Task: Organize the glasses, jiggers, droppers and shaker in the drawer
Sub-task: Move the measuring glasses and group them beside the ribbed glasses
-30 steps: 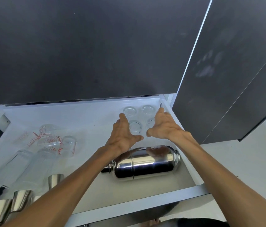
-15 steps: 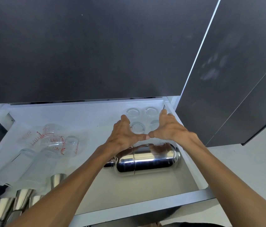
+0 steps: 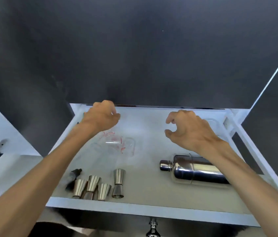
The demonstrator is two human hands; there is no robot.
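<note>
Head view: a white drawer (image 3: 111,205) stands pulled out below a dark cabinet front (image 3: 134,48), and both bare arms reach over it.

The cocktail shaker (image 3: 193,170), polished steel, lies on its side on the drawer floor, its cap pointing left. The right forearm crosses over its right end.

The right hand (image 3: 187,130) hovers beyond the shaker, toward the back of the drawer. Its fingers are curled and spread apart like a claw, with nothing between them.

The left hand (image 3: 100,117) is far to the left of the shaker, near the back left corner of the drawer. Its fingers are loosely curled inward; whether they pinch anything cannot be told, since the fingertips blur against the pale floor.

The measuring glasses (image 3: 119,142), clear with red markings, lie on their sides left of the shaker, just below the left hand.

The steel jiggers (image 3: 99,185) stand in a cluster to the shaker's lower left, close to the front wall of the drawer. One double-ended jigger (image 3: 118,183) stands upright at the right of the group; the others lean together.

A dark dropper bulb (image 3: 74,178) lies at the left of the jiggers, blurred.

Behind the shaker, at the drawer's back right corner, faint rims of small clear glasses (image 3: 211,122) show, partly hidden by the right hand.
</note>
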